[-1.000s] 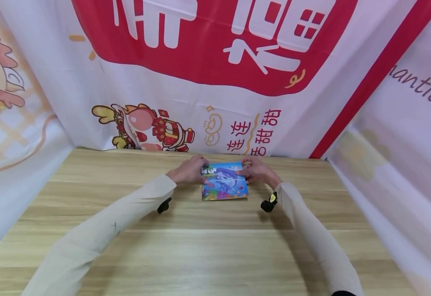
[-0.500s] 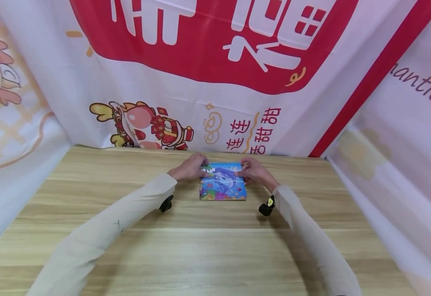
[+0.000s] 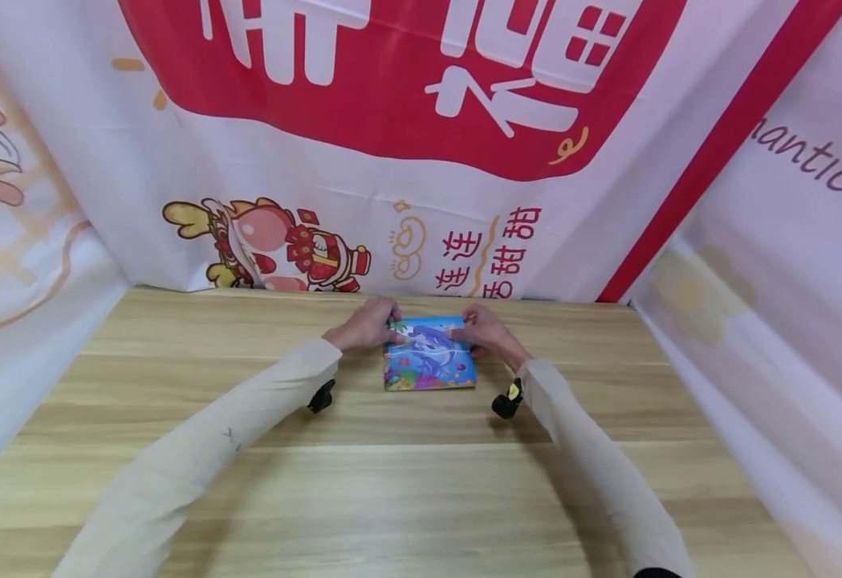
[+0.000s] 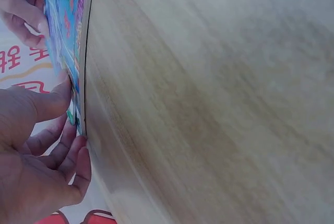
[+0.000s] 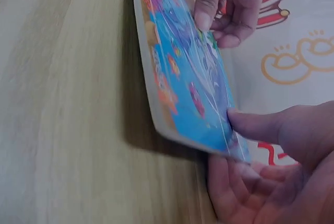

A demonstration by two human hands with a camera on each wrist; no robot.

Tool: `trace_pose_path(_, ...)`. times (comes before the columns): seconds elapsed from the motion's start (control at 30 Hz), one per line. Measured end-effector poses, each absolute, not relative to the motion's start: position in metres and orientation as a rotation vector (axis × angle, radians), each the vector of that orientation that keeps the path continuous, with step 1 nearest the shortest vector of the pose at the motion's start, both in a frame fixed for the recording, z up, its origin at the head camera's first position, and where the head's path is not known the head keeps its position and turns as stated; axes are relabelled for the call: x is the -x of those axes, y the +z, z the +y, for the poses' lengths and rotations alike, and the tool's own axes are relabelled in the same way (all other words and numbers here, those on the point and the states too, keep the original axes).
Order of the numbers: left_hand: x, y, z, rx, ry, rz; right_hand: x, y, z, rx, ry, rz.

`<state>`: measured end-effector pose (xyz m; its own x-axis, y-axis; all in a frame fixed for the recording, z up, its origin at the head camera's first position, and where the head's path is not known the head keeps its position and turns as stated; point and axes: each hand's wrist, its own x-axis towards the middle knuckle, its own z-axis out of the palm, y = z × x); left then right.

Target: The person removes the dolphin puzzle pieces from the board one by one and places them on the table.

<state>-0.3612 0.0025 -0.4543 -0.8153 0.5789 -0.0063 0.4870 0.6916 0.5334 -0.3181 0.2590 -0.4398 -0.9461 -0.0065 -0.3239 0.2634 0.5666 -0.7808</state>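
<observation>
A thin square board (image 3: 431, 365) printed with a purple dolphin in a blue undersea scene is near the back of the wooden table, and both hands hold it. My left hand (image 3: 370, 323) grips its left side, thumb on the picture and fingers at the edge. On the opposite side my right hand (image 3: 491, 333) pinches the board, its thumb over the face. In the right wrist view, the fingers of the right hand (image 5: 297, 166) lie under the board (image 5: 198, 78), whose near edge casts a shadow on the table. A pale line crosses the dolphin picture.
Behind the board hangs a white and red printed cloth (image 3: 421, 185), close to the table's back edge. More printed cloth walls stand at the left (image 3: 23, 201) and right (image 3: 774, 265). The wooden tabletop (image 3: 406, 490) stretches toward the person. Small black devices (image 3: 507, 401) sit at the wrists.
The head view has shifted a little, so everything sits slightly further left. Both hands keep their hold on the board; its printed face shows less glare than one second ago.
</observation>
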Motion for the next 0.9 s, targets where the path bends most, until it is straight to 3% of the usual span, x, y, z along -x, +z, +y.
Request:
trace_pose_path(0.33, 0.361, -0.453, -0.004, -0.898, 0.787, 2.724, 0.324, -0.441, 0.238, -0.342, -1.167, 2.602)
trace_pose_path(0.53, 0.363, -0.453, -0.007, -0.960, 1.016, 2.669, 0.326, -0.440, 0.238, -0.371, -1.172, 2.590)
trace_pose_path(0.9, 0.359, -0.439, -0.022, -0.750, 1.438, 2.354, 0.320, -0.437, 0.240, -0.351, -1.190, 2.588)
